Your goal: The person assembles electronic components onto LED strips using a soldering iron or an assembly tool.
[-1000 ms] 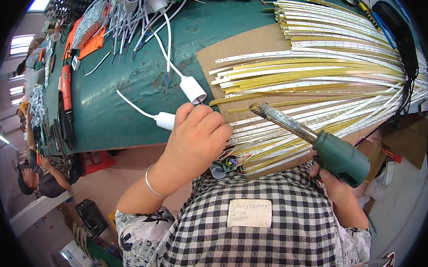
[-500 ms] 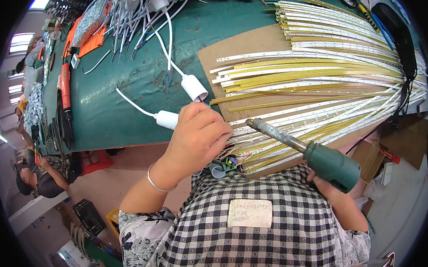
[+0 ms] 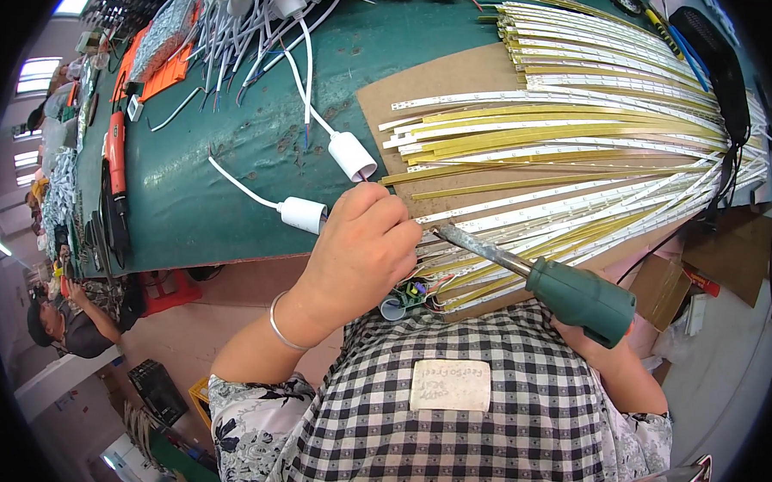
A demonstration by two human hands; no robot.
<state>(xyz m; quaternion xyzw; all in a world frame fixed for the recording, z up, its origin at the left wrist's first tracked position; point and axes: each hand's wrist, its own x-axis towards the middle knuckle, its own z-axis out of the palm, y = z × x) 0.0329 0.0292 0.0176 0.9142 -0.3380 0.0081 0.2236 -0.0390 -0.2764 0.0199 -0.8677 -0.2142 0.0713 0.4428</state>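
My left hand (image 3: 364,244), with a bangle on its wrist, is closed in a pinch at the near left ends of the LED strips (image 3: 508,216). What its fingertips hold is hidden. Just beyond its knuckles lies a white end cap (image 3: 353,156) with a cable; a second white end cap (image 3: 304,213) rests left of the hand. My right hand (image 3: 578,337), mostly hidden behind the handle, grips a green-handled soldering iron (image 3: 580,301). The iron's tip reaches the strip ends close to my left fingers. Below them hangs a small green circuit board (image 3: 411,298) with wires.
Brown cardboard (image 3: 458,76) lies under the strips on the green tabletop (image 3: 233,183). White cables and caps (image 3: 257,29) are heaped at the back. A red-handled tool (image 3: 117,156) lies at left, a black strap (image 3: 724,83) at right. Another person (image 3: 81,322) sits far left.
The soldering iron has moved left and slightly down, its tip now nearer my left fingers. My left hand has shifted slightly, and the near end caps have moved a little.
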